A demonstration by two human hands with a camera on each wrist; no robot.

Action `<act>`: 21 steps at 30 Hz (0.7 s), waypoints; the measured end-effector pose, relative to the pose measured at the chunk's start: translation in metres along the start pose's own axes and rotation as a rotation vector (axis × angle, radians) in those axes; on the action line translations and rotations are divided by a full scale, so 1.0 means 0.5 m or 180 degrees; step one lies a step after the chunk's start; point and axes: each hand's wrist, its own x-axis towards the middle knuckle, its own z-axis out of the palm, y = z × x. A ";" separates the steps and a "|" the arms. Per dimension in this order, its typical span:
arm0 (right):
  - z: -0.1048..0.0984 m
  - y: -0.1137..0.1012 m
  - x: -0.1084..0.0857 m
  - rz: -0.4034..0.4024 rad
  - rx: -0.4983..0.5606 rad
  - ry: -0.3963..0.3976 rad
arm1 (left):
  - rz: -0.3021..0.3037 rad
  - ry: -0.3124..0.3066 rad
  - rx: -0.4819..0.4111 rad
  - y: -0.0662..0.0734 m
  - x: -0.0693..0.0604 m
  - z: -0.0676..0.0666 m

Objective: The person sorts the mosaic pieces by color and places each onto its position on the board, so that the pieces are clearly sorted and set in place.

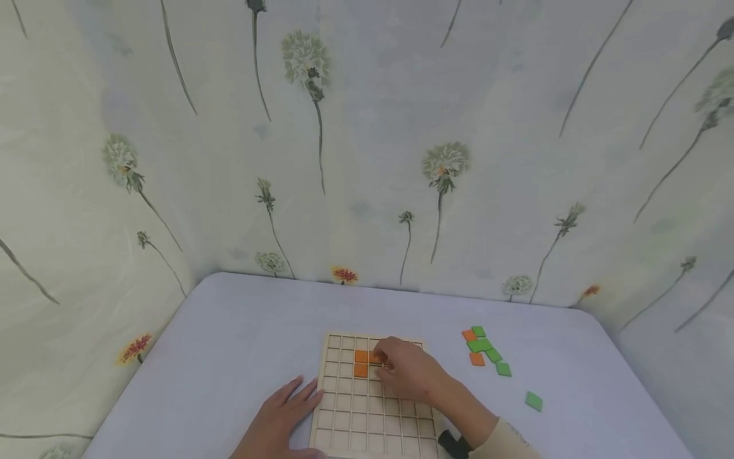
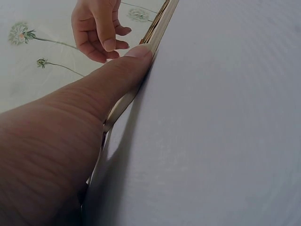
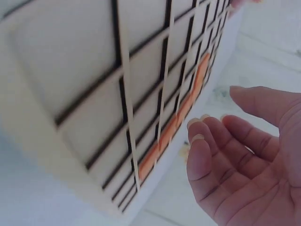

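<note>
A wooden grid board (image 1: 342, 421) lies on the table, with orange square tiles (image 1: 360, 370) in some of its upper cells. My left hand (image 1: 278, 417) rests at the board's left side, fingers spread and fairly straight. In the left wrist view its thumb (image 2: 108, 84) lies along the board's edge. Over the board's upper right part is my right hand (image 1: 410, 370), close to the orange tiles and hiding some cells. The right wrist view shows that hand's fingers (image 3: 200, 160) loosely bent, thumb apart, with no tile between them.
Loose green tiles (image 1: 480, 345) and orange tiles (image 1: 477, 359) lie scattered on the table (image 1: 258, 319) to the right of the board. One green tile (image 1: 534, 401) sits nearer, apart from the others. A flower-patterned curtain (image 1: 367, 159) surrounds the table's back and sides.
</note>
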 end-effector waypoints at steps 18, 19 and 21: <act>-0.096 0.083 -0.065 0.0222 -0.0175 0.0381 | -0.0078 -0.0112 0.0059 0.000 0.009 0.002; -0.102 0.090 -0.071 0.0257 -0.0178 0.0413 | -0.0050 -0.0096 0.0084 -0.001 0.009 0.002; -0.112 0.104 -0.080 0.0385 -0.0243 0.0464 | 0.0010 -0.0054 0.0131 -0.003 0.010 0.003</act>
